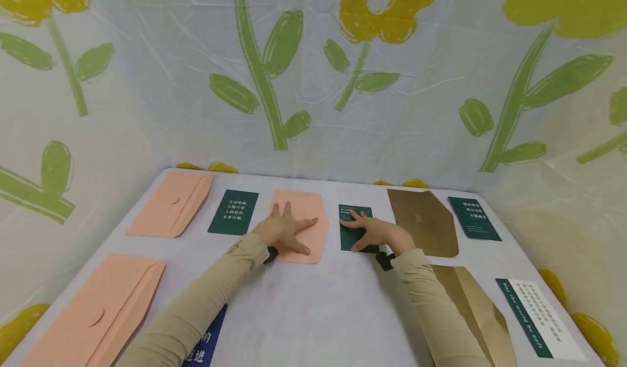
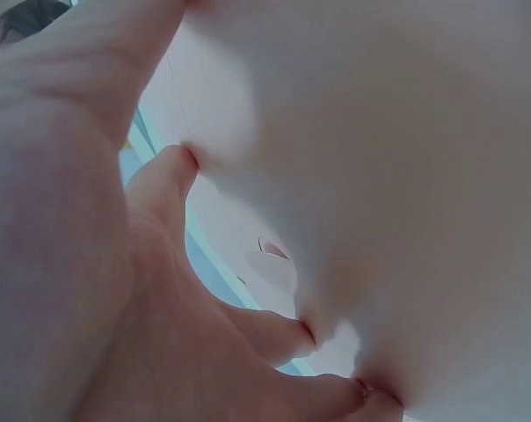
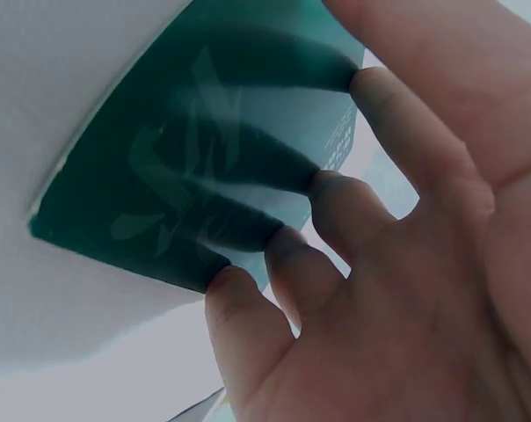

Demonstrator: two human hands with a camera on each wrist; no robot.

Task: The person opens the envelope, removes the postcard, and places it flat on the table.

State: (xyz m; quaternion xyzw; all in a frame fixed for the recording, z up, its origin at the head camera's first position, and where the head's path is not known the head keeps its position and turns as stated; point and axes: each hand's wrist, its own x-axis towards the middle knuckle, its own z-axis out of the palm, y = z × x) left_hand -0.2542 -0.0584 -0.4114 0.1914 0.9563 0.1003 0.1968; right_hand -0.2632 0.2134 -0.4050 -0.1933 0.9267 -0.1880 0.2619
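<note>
My left hand (image 1: 283,230) rests spread on a pink envelope (image 1: 313,243) at the middle of the table, its fingertips touching the paper. In the left wrist view the fingers (image 2: 270,334) press down on the pale envelope surface. To the right, my right hand (image 1: 379,231) lies over a dark green card (image 1: 349,237) with white lettering. Its fingertips touch the card's face in the right wrist view, where the fingers (image 3: 305,272) stand apart. Another green card (image 1: 234,212) lies left of the pink envelope, and a brown envelope (image 1: 421,220) lies right of the right hand.
Two more pink envelopes, one far (image 1: 164,203) and one near (image 1: 93,312), lie at the left. A dark blue card (image 1: 208,342) is partly under the left sleeve. At the right are another brown envelope (image 1: 475,307), a green card (image 1: 474,218) and a white-and-green card (image 1: 541,318).
</note>
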